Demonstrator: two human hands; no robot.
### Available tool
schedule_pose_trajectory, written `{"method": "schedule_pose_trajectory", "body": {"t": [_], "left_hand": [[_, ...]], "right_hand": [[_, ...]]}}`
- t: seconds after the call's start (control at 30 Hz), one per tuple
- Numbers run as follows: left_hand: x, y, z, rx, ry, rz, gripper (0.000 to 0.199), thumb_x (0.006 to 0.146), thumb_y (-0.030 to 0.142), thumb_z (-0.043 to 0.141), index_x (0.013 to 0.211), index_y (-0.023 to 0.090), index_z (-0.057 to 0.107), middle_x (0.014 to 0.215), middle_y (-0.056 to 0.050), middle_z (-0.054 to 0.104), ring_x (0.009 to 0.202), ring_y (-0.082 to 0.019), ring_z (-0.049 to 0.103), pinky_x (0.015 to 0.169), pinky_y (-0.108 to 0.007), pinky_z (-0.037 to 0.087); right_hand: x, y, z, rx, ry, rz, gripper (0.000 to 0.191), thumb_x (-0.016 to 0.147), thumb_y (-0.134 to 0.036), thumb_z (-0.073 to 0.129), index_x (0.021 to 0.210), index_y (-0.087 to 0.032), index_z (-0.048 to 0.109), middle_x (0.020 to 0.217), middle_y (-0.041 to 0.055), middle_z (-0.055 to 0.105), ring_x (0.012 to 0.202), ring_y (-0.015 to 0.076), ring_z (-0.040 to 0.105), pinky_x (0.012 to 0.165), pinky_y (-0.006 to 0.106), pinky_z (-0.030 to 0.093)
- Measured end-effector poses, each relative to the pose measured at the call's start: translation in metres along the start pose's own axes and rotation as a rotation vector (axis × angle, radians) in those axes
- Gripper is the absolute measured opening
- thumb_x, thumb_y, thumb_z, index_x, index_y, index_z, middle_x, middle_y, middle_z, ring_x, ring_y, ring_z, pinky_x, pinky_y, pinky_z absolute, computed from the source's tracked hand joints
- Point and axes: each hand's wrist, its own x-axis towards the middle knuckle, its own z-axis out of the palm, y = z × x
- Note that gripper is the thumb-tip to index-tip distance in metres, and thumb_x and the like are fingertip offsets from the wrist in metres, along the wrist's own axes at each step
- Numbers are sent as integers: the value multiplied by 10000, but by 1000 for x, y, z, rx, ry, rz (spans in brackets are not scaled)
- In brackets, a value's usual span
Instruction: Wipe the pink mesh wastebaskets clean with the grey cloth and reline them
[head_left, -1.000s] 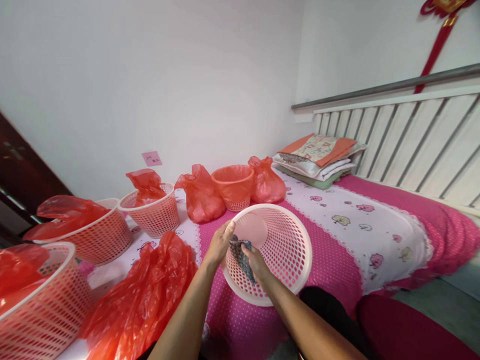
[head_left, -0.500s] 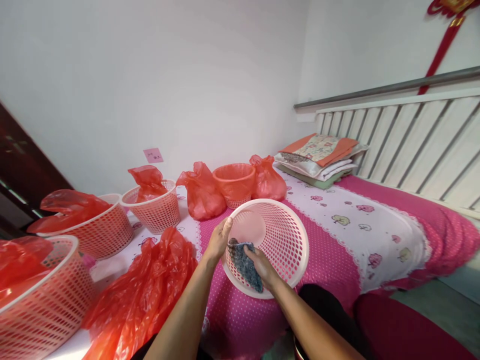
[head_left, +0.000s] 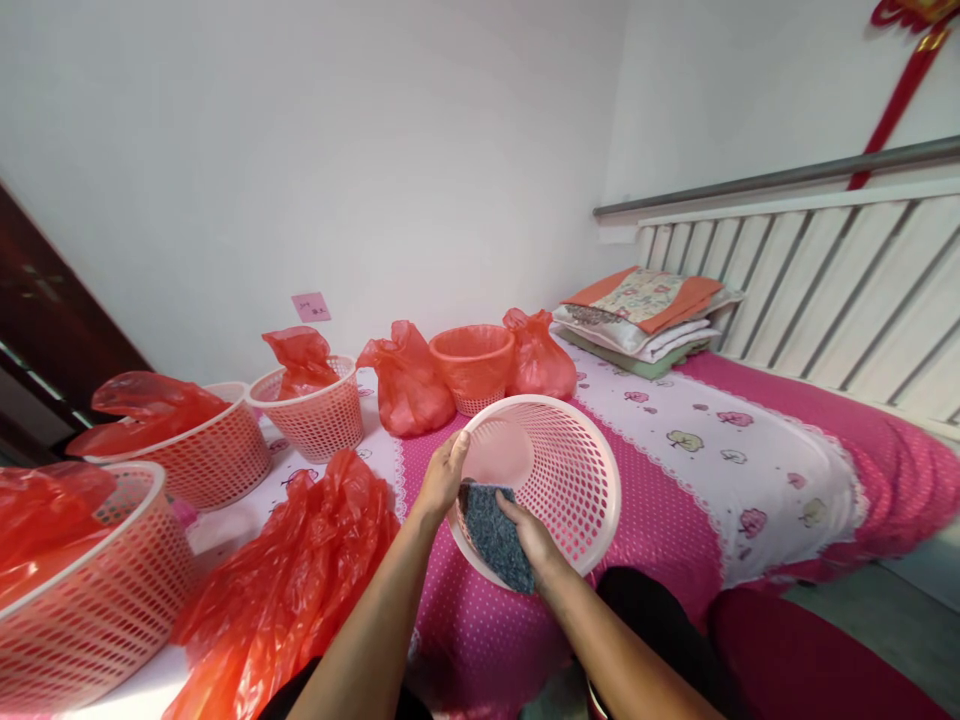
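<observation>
A pink plastic mesh basket [head_left: 576, 462] lies tilted on the bed edge, its opening facing me. My left hand [head_left: 444, 476] grips the basket's left rim, thumb on top. My right hand [head_left: 534, 535] is closed on a dark grey fuzzy cloth [head_left: 493, 535], which lies against the lower left of the rim and covers part of it. Its thumb presses the cloth's upper side, while most of the fingers are hidden behind. Left of my left forearm lies a heap of crumpled red plastic bags [head_left: 300, 560].
More baskets with red bags stand leftward: a near one [head_left: 90, 590], an oval one [head_left: 202, 455] and a round one [head_left: 319, 415]. Behind are a bag-lined basket [head_left: 472, 365] and two filled red bags [head_left: 409, 385]. Folded bedding [head_left: 645, 315] lies by the white headboard [head_left: 825, 290].
The grey cloth now shows a broader, flatter face, and my right hand has turned slightly with it. My left hand keeps its grip on the rim. The view has shifted a little.
</observation>
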Motion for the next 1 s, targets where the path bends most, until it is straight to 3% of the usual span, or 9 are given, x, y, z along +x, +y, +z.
{"method": "schedule_pose_trajectory", "body": {"t": [0.27, 0.53, 0.87, 1.0], "left_hand": [[-2, -1, 2, -15, 13, -3, 663, 1011, 651, 423, 1315, 137, 710, 1398, -142, 722, 1348, -333, 627, 1170, -484, 444], [-1, 0, 3, -20, 32, -10, 663, 1004, 656, 432, 1287, 132, 722, 1366, -141, 739, 1316, -331, 647, 1160, -470, 448], [-1, 2, 4, -38, 39, -23, 708, 966, 704, 471, 1295, 129, 721, 1377, -152, 732, 1331, -345, 637, 1177, -490, 433], [-1, 2, 2, -44, 20, -18, 687, 979, 689, 457, 1303, 141, 715, 1371, -145, 737, 1328, -334, 642, 1173, -482, 441]], "right_hand": [[2, 0, -4, 251, -150, 139, 309, 957, -414, 656, 1082, -152, 762, 949, 102, 833, 1042, 271, 781, 1009, 440, 582], [-5, -8, 1, 226, -210, 132, 339, 911, -454, 685, 1081, -170, 757, 1085, 122, 816, 1212, 296, 715, 1069, 467, 551], [-9, -12, 2, 169, -236, 165, 358, 865, -486, 693, 1056, -186, 735, 1127, 120, 802, 1219, 303, 704, 1026, 458, 561], [-19, -14, 3, 122, -233, 215, 347, 835, -504, 720, 981, -189, 741, 1053, 113, 808, 1116, 299, 736, 962, 439, 566]]}}
